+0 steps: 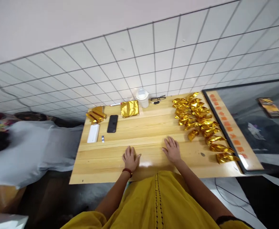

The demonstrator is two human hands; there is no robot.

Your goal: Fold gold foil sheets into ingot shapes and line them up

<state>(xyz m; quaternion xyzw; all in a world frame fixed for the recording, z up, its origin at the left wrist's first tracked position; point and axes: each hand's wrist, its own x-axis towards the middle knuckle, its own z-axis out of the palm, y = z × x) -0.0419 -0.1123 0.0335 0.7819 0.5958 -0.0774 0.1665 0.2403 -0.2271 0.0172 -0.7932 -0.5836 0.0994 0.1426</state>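
My left hand [131, 159] lies palm down near the front edge of the wooden table [144, 127], fingers stretched out and a beaded bracelet [128, 172] on its wrist. To the right, my right hand [172, 150] rests flat on the wood with its fingers spread. Neither hand holds anything. Beyond my right hand, several folded gold foil pieces [194, 114] lie in rows along the right side. At the back, a flat stack of gold foil sheets [129, 108] sits beside a lidded white cup [142, 98]. Folded gold strips [96, 114] are at the back left.
A black phone [112, 123], a white power bank [93, 133] and a small white-and-blue item [102, 139] lie on the left. Black glasses [158, 98] and a pen [115, 104] are by the tiled wall. A dark-framed panel [233, 130] borders the right edge. Another person [34, 149] is at left.
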